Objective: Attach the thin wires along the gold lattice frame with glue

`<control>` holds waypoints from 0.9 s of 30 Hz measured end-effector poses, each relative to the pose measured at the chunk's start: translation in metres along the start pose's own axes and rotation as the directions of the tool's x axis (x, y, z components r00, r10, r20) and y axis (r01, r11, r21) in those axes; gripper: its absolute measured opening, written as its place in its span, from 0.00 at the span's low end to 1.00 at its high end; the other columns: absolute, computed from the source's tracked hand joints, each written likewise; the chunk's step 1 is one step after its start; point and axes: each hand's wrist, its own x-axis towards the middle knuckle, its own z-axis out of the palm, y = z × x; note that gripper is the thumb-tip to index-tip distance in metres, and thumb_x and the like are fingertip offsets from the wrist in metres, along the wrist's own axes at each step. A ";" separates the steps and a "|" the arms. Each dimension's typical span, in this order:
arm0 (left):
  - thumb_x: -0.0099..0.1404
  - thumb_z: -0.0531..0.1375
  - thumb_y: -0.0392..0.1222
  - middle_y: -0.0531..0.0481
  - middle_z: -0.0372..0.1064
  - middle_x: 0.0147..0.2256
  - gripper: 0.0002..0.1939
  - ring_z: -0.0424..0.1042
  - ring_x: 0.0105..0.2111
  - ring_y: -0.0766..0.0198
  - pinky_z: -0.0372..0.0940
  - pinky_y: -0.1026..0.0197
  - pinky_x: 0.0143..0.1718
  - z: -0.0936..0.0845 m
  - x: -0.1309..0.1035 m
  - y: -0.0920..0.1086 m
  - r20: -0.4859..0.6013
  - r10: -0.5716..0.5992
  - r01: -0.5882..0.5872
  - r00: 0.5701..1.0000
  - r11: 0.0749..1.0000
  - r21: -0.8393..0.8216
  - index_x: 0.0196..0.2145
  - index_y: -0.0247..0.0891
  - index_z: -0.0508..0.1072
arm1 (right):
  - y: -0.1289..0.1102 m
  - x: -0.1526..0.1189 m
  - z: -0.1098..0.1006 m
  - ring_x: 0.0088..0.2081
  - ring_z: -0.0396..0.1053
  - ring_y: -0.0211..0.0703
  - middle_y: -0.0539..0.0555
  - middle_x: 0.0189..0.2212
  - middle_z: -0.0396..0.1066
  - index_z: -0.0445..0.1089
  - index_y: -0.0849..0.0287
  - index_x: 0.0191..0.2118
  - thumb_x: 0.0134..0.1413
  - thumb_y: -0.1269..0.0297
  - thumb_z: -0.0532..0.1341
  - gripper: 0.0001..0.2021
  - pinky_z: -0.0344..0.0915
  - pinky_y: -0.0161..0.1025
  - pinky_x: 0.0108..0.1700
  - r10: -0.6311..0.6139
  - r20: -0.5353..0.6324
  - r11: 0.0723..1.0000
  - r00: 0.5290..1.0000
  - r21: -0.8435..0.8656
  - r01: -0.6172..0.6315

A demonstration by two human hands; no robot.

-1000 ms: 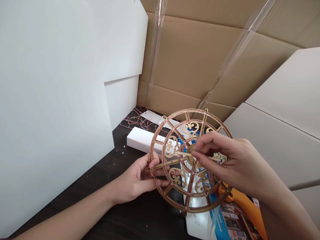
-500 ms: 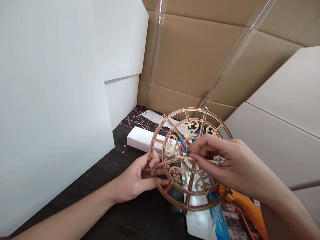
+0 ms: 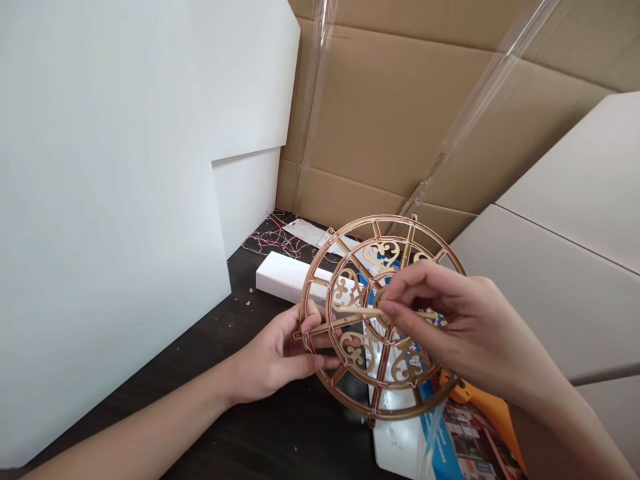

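A round gold openwork wheel [image 3: 381, 385] with scroll ornaments and spokes is held up over the table, red and white wire running along its rings. My left hand [image 3: 280, 353] grips its left rim, thumb in front and fingers behind. Between the thumb and fingertips of my right hand [image 3: 440, 307] is a thin pale wooden stick [image 3: 357, 311], lying roughly level across the front of the wheel near its hub. The stick's tip points left, over the inner ring. My right hand hides part of the wheel's right side.
Behind the wheel lie a long white box [image 3: 283, 273], a tangle of thin red wires [image 3: 273, 240], an orange tool [image 3: 487, 407] and printed packaging [image 3: 443, 443]. White panels and a cardboard wall [image 3: 370, 120] enclose the dark table [image 3: 240, 433].
The stick has shifted left and tilted closer to level, its tip now farther toward the ornament at the left. My left hand keeps its grip on the wheel.
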 end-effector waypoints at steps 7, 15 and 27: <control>0.68 0.62 0.25 0.53 0.74 0.46 0.18 0.76 0.55 0.62 0.71 0.59 0.55 0.001 0.000 0.001 0.016 0.008 -0.008 1.000 1.000 -0.004 0.33 0.42 0.56 | 0.000 -0.003 -0.009 0.21 0.69 0.33 0.45 0.23 0.72 0.69 0.54 0.36 0.63 0.63 0.63 0.04 0.66 0.30 0.22 0.027 -0.130 0.999 0.991 0.046 -0.021; 0.67 0.63 0.27 0.52 0.73 0.45 0.18 0.76 0.56 0.60 0.72 0.58 0.55 0.000 0.000 0.000 -0.020 -0.008 0.009 1.000 1.000 0.017 0.33 0.42 0.57 | 0.011 0.002 -0.003 0.24 0.71 0.30 0.42 0.25 0.74 0.69 0.53 0.38 0.63 0.67 0.62 0.02 0.66 0.29 0.28 -0.079 -0.062 0.970 0.995 -0.237 0.062; 0.68 0.64 0.28 0.53 0.73 0.45 0.19 0.76 0.55 0.62 0.72 0.58 0.55 0.001 0.000 0.001 -0.003 0.006 -0.006 1.000 1.000 0.007 0.33 0.42 0.56 | 0.006 -0.002 -0.009 0.25 0.68 0.29 0.42 0.26 0.73 0.69 0.53 0.37 0.64 0.68 0.61 0.03 0.65 0.29 0.29 -0.056 0.093 0.990 0.994 -0.121 0.067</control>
